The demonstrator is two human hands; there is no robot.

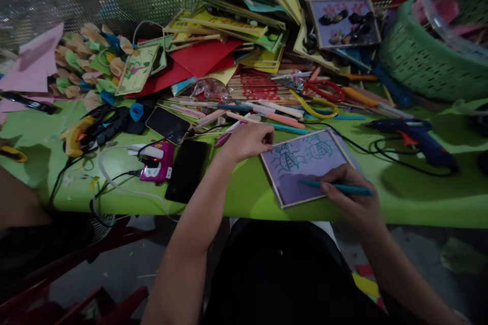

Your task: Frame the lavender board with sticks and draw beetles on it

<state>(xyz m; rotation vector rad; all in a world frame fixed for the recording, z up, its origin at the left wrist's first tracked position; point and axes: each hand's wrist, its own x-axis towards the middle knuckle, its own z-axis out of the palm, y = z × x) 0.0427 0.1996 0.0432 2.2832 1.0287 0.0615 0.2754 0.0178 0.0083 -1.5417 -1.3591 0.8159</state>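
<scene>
A purple card [305, 162] in a thin pale stick frame lies tilted on the green table, with two bug-like drawings in teal line on its upper half. My right hand [353, 203] holds a teal pen [351, 189] in a writing grip, its tip over the card's lower half. At the card's upper left corner, my left hand [249, 141] has its fingers curled against the frame. What lies under its palm is hidden.
Several pens [282, 109] and scissors [324, 94] lie behind the card. A blue glue gun [419, 137] with its cord and a green basket [438, 45] are at right. At left are a pink power strip [158, 165], phones [186, 170] and another person's arm [19, 198].
</scene>
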